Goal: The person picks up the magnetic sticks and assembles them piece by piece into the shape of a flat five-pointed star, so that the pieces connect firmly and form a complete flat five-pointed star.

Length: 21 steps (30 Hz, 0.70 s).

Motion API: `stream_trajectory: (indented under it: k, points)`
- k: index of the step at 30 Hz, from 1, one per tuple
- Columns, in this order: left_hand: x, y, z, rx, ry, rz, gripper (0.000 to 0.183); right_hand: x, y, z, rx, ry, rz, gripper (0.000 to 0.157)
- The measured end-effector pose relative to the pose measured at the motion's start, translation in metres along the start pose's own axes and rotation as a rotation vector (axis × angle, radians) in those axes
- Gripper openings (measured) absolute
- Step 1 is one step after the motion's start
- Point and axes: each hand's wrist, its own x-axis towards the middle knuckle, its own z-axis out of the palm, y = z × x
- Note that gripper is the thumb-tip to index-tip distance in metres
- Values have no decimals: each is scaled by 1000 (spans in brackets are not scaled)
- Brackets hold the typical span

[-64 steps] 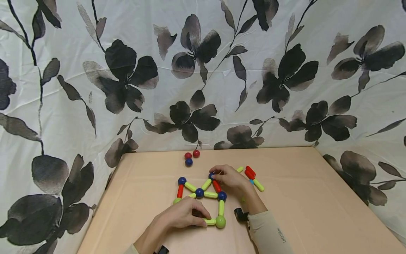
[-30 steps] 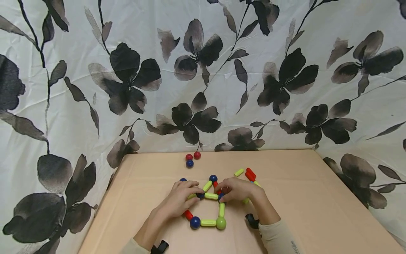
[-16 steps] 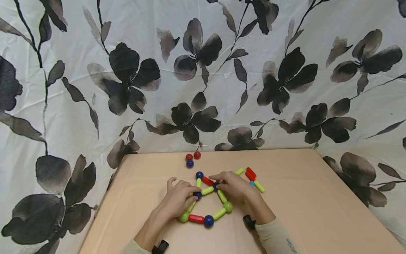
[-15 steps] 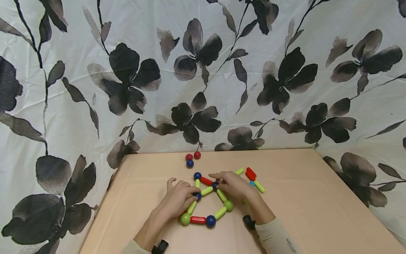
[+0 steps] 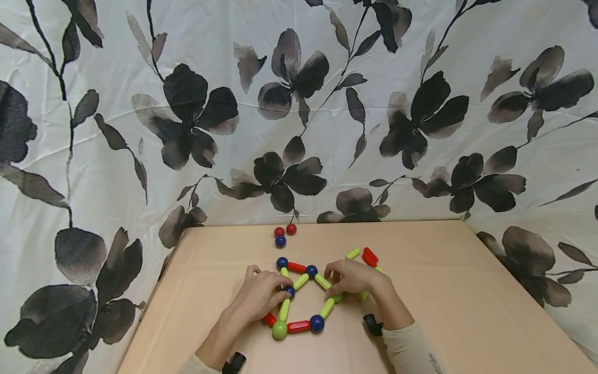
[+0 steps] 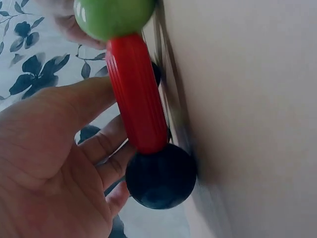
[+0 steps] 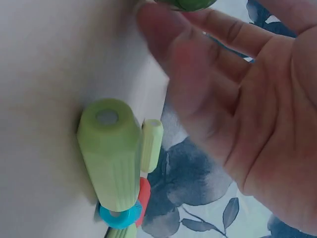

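Observation:
A ring of magnetic sticks and balls lies on the table, with yellow-green sticks (image 5: 301, 282), red sticks (image 5: 298, 326), blue balls (image 5: 316, 323) and a green ball (image 5: 280, 330). My left hand (image 5: 254, 293) pinches a blue ball (image 5: 289, 292) on the ring's left side between thumb and fingers. On the right side my right hand (image 5: 357, 277) holds another green ball (image 5: 338, 298), which it partly covers. The left wrist view shows a red stick (image 6: 138, 94) joining a green ball (image 6: 114, 17) to a dark blue ball (image 6: 161, 176), beside the palm.
Two red balls (image 5: 291, 229) and a blue ball (image 5: 280, 241) lie at the table's back. Right of my right hand are loose red sticks (image 5: 370, 257) and yellow-green sticks (image 5: 353, 253). A blue ring-shaped end (image 7: 120, 215) shows in the right wrist view. Behind hangs a floral cloth (image 5: 299, 119).
The joined sticks and balls have turned counterclockwise, the far corner swinging left and the near one right. My right hand has shifted from a blue ball to the green one; my left keeps its place.

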Motion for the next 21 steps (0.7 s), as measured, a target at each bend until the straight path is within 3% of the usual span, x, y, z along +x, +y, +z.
stream_trajectory:
  k: [6, 11, 16, 21]
  points:
    - [-1, -4, -1, -22, -8, 59, 21, 0, 2, -2, 54, -10, -22, 24]
    - [-3, -7, -1, -34, 9, 112, 20, 8, 2, 1, 12, 98, -39, 22]
    - [-2, -8, -2, -54, -86, 80, 25, 17, -1, 5, -58, 213, -63, 24]
    - [-2, -8, -1, -62, -122, 61, 27, 20, -1, 7, -48, 226, -74, 20]
